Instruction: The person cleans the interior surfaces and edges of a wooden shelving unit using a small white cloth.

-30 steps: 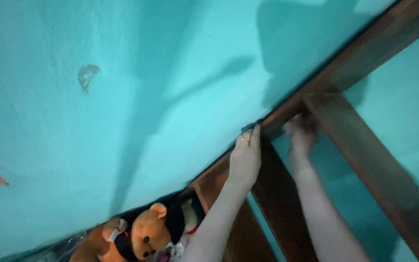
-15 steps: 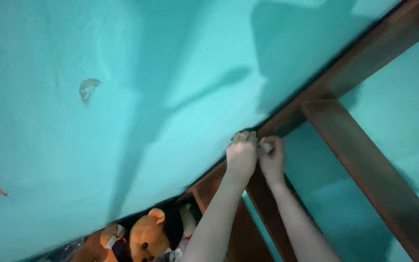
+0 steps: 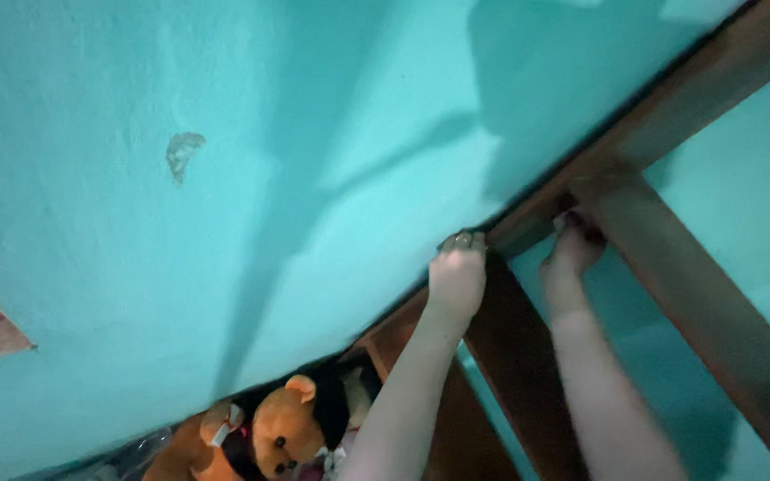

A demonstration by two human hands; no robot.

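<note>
Orange teddy bear (image 3: 282, 432) sits low in the wooden shelf unit (image 3: 528, 356). Left hand (image 3: 456, 276) up at the top rail (image 3: 634, 125), fingers curled over its edge against the turquoise wall (image 3: 225, 178). Right hand (image 3: 572, 249) under the rail joint, blurred; grip unclear.

Wall (image 3: 225, 134) turquoise; wooden frame (image 3: 670, 98) dark reddish-brown; teddy bear (image 3: 287, 432) orange-brown, black garment.

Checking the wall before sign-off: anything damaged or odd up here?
Yes: a chipped patch in the turquoise wall paint, upper left, shows grey beneath. Otherwise, both hands, left hand and right hand, are at the brown wooden frame.
</note>
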